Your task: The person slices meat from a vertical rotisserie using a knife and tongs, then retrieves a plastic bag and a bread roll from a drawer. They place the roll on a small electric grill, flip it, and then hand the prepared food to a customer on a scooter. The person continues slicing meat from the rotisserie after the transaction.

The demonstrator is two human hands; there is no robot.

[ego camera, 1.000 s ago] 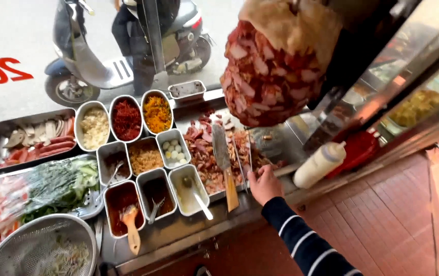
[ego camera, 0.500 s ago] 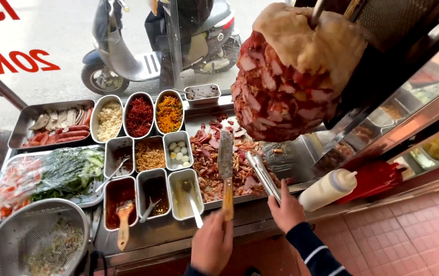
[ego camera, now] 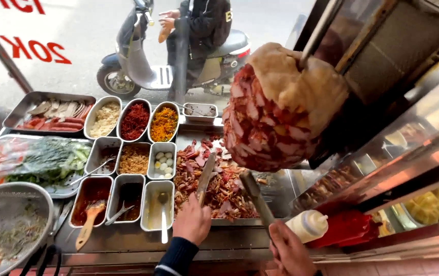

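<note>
Head view: a long knife (ego camera: 205, 176) is held by the left hand (ego camera: 193, 223), its grip closed round the handle, the blade laid over the tray of sliced meat (ego camera: 219, 186). Metal tongs (ego camera: 256, 197) are clasped in the right hand (ego camera: 290, 250), grip closed, the tips raised toward the meat cone (ego camera: 275, 117) on its spit. Just beside the meat tray, steel tubs are set in rows on the table (ego camera: 127, 237): pale shreds (ego camera: 105, 117), red shreds (ego camera: 135, 120), orange shreds (ego camera: 164, 122), fried crumbs (ego camera: 134, 159), small white eggs (ego camera: 162, 161), a red sauce with a wooden spatula (ego camera: 90, 202), a dark sauce (ego camera: 129, 197) and a pale sauce with a spoon (ego camera: 158, 204). Sausages are kept in a flat tray (ego camera: 50, 115), and greens (ego camera: 45, 161) are wrapped in film.
</note>
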